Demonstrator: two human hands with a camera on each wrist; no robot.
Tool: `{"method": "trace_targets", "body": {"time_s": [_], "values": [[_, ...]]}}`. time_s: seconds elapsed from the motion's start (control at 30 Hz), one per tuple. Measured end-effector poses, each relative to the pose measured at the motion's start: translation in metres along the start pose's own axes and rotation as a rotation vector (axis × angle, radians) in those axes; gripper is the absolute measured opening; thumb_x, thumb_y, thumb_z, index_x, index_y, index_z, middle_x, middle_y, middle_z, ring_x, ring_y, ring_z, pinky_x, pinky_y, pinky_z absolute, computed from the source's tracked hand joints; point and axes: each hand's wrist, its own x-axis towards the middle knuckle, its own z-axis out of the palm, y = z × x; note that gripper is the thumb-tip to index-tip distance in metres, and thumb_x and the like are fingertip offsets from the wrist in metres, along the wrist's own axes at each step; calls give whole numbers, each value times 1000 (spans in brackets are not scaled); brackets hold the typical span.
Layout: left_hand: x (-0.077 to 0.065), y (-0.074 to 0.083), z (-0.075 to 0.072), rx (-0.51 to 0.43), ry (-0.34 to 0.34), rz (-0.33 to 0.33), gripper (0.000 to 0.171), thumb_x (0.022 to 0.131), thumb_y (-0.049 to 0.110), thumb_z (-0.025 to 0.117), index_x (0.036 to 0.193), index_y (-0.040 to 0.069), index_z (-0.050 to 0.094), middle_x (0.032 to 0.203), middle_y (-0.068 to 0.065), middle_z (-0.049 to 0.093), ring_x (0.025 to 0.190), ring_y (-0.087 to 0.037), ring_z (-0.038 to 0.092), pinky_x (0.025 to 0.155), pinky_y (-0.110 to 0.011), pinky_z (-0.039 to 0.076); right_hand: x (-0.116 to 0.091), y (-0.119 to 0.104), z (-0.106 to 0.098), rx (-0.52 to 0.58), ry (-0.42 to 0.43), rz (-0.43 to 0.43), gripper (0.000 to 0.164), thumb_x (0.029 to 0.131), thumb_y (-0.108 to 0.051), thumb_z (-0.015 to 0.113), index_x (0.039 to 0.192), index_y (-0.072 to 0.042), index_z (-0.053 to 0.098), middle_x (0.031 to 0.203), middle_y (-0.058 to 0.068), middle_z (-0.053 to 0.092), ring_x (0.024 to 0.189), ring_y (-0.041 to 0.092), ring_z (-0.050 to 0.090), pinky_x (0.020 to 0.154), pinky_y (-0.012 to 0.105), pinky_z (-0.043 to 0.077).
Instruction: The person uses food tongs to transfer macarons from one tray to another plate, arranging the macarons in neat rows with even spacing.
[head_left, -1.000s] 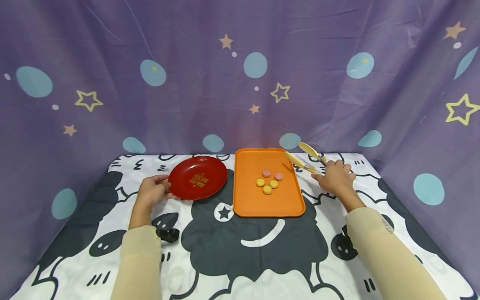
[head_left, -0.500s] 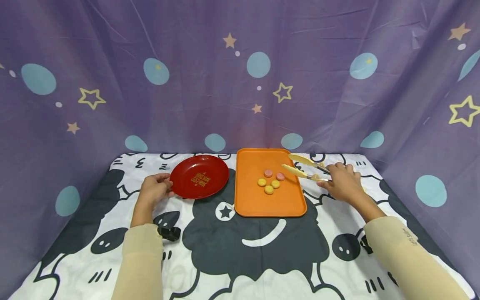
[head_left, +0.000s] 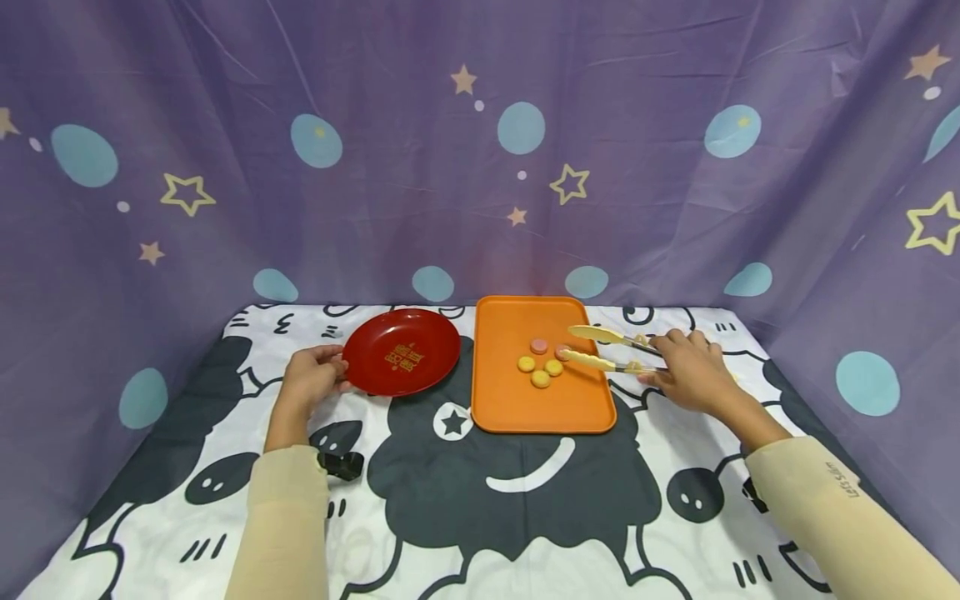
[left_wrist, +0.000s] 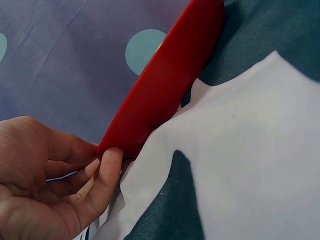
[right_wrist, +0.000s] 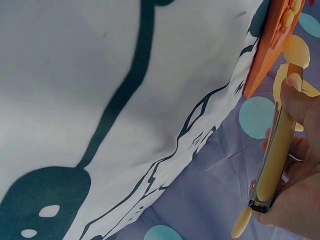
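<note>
My left hand (head_left: 312,373) pinches the left rim of a round red plate (head_left: 431,367) with gold lettering. In the left wrist view, the thumb and fingers meet at the edge of the plate (left_wrist: 150,95). My right hand (head_left: 690,371) grips yellow-tipped tongs (head_left: 592,360), their arms apart above the right side of an orange tray (head_left: 540,412). On the tray sit a pink macaron (head_left: 538,346), a second pink one partly hidden behind the near tong tip, and several yellow macarons (head_left: 541,379). The right wrist view shows the tongs (right_wrist: 277,155) with the thumb on one arm.
The plate stands left of the tray with a narrow gap between them. A black-and-white printed cloth (head_left: 525,517) covers the table. Behind it hangs a purple curtain (head_left: 420,208) with stars and blue ovals.
The tongs have come down and left over the tray, from beside its far right corner to near the pink macaron. My left hand has kept its hold on the plate.
</note>
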Motion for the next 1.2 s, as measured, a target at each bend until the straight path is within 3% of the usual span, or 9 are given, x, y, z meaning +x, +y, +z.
{"method": "trace_targets", "body": {"time_s": [0.4,1.2], "values": [[2,-2,-1,-19,-7,5,46,101,0,50,147,-4,49,124,-17,56,85,-14,63,70,-26,61,2,4,6,-1,-5,-54,58,92,-34,77,135,1,60,125,22,60,103,41,47,77,55,38],[0,1,-1,-26,-16,-24,48,102,0,51,150,-1,47,132,-19,54,88,-18,63,73,-25,61,11,3,6,2,-55,-47,57,93,-35,76,134,2,62,126,24,61,100,40,49,76,55,40]]}}
